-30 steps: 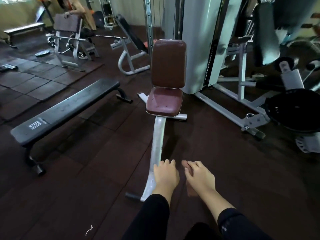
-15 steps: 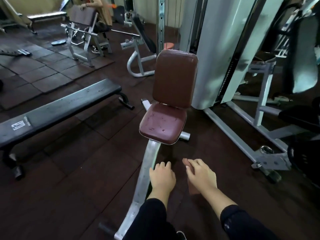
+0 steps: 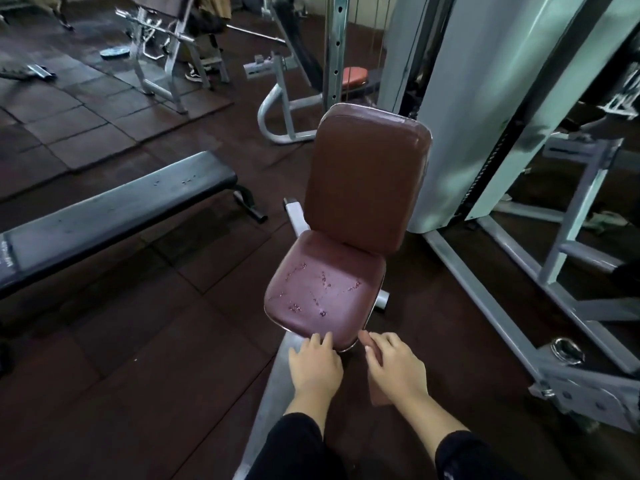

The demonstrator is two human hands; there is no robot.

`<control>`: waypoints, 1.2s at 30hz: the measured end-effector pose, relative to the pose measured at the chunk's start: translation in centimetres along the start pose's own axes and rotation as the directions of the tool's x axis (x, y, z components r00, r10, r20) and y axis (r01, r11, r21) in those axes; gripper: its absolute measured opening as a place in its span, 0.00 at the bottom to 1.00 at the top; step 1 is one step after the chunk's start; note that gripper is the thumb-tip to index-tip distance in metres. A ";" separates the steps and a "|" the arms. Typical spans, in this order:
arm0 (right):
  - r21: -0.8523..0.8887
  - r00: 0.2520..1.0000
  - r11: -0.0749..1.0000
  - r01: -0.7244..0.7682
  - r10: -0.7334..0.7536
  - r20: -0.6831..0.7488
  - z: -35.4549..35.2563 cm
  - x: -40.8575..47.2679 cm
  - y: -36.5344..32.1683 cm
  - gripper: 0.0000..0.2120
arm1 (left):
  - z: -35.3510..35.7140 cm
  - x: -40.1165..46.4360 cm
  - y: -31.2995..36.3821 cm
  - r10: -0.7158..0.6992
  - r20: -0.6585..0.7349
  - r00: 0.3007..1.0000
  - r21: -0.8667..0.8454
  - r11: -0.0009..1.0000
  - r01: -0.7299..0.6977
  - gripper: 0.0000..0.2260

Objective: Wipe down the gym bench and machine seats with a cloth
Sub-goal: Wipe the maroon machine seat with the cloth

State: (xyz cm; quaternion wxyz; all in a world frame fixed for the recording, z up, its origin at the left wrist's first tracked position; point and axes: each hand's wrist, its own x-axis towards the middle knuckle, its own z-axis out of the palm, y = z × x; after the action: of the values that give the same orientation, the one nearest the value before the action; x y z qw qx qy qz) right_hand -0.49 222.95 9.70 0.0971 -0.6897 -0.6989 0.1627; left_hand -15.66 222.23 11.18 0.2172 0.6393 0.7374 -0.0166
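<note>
A maroon machine seat (image 3: 325,292) with worn, cracked spots sits just ahead of me, its upright backrest (image 3: 367,181) behind it. My left hand (image 3: 315,365) hovers at the seat's front edge with relaxed fingers and holds nothing. My right hand (image 3: 398,368) is just right of that edge and holds a reddish-brown cloth (image 3: 379,396), which shows under the palm and past the fingertips. A black flat bench (image 3: 114,209) stands to the left on the dark rubber floor.
The seat's grey support beam (image 3: 273,393) runs toward me under my left arm. A white weight-stack machine (image 3: 467,98) and its grey floor rails (image 3: 485,306) crowd the right. More grey-framed equipment (image 3: 166,46) stands at the back left.
I have come closer to the maroon seat, which now fills the middle of the view. Both hands have reached its front edge; the cloth stays in my right hand.
</note>
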 end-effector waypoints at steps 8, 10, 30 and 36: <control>-0.020 1.000 1.000 0.020 -0.021 -0.013 3.9 13.6 0.0 0.15 | 0.2 14.8 -0.5 0.008 0.049 0.999 0.066 0.998 -0.011 0.23; -0.036 0.999 0.999 0.038 -0.039 -0.028 5.3 16.3 0.4 0.15 | 1.0 17.8 -0.5 0.001 0.067 0.998 0.053 0.999 -0.004 0.23; -0.258 0.902 0.865 0.431 -0.418 0.108 17.9 28.6 5.2 0.24 | 13.6 30.4 -4.9 0.086 -0.147 0.985 0.003 0.996 -0.087 0.24; -0.124 0.887 0.881 0.457 -0.442 0.131 18.4 28.5 6.1 0.23 | 14.1 30.3 -5.0 0.088 -0.234 0.968 -0.024 0.995 -0.096 0.24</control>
State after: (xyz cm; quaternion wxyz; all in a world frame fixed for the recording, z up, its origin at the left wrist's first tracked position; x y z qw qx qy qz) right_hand -2.33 249.52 -12.14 0.0451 -0.5050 -0.8541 0.1163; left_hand -18.88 245.42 -13.26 0.1408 0.6664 0.7277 0.0814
